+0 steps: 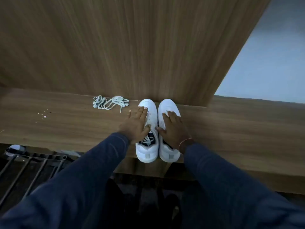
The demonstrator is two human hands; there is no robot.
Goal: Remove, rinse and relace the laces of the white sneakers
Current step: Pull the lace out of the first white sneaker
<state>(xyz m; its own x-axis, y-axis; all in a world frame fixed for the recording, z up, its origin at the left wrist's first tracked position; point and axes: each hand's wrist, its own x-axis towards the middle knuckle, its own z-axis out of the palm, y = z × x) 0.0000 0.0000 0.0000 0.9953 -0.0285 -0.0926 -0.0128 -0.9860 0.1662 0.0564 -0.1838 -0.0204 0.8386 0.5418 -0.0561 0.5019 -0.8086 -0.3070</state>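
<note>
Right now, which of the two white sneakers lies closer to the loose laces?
The left sneaker, under the left hand: the loose laces lie on its left, while the right sneaker stands on its other side.

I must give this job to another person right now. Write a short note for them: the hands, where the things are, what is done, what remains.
Left hand: open, flat on the left sneaker.
Right hand: open, flat on the right sneaker.
Sneakers: side by side on the table, toes toward the back panel.
Laces: a loose pile on the table, left of the sneakers and apart from them.
Done: the laces appear to be out of both sneakers. Whether they are rinsed cannot be told.
Left: rinse if not yet done, then relace both sneakers.
</note>
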